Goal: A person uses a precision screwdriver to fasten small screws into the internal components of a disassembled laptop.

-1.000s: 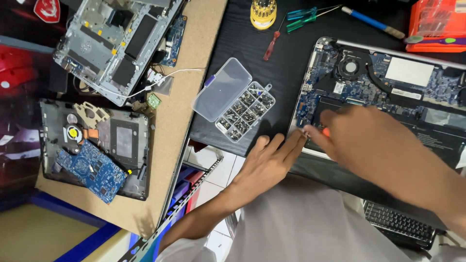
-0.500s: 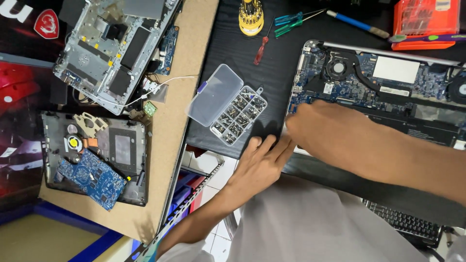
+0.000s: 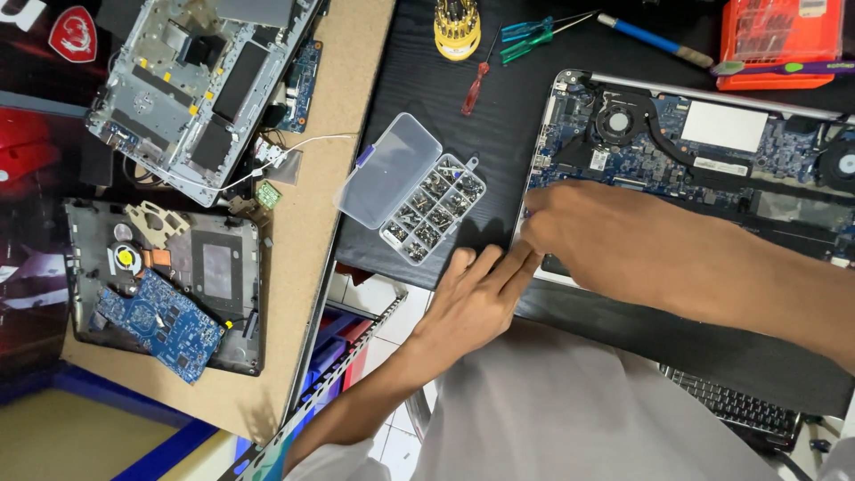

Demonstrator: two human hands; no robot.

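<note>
An opened laptop (image 3: 712, 142) lies bottom-up on the black table, its blue board and fan bare. My right hand (image 3: 623, 249) rests over its near left part, with the fingertips bunched at the left edge. Whatever they pinch is hidden. My left hand (image 3: 472, 298) lies flat on the table, fingers stretched out and touching the laptop's near left corner. A clear compartment box of screws (image 3: 432, 209), lid open, sits just left of both hands.
A yellow bit holder (image 3: 457, 27), red, green and blue screwdrivers (image 3: 534, 36) and an orange tool case (image 3: 779, 40) line the far edge. Two dismantled laptop chassis (image 3: 196, 89) (image 3: 169, 294) lie on a board at left. A keyboard (image 3: 730, 405) sits near my body.
My right hand slid left along the laptop to its left edge, and the orange tip seen between its fingers is now hidden. My left hand stayed at the corner.
</note>
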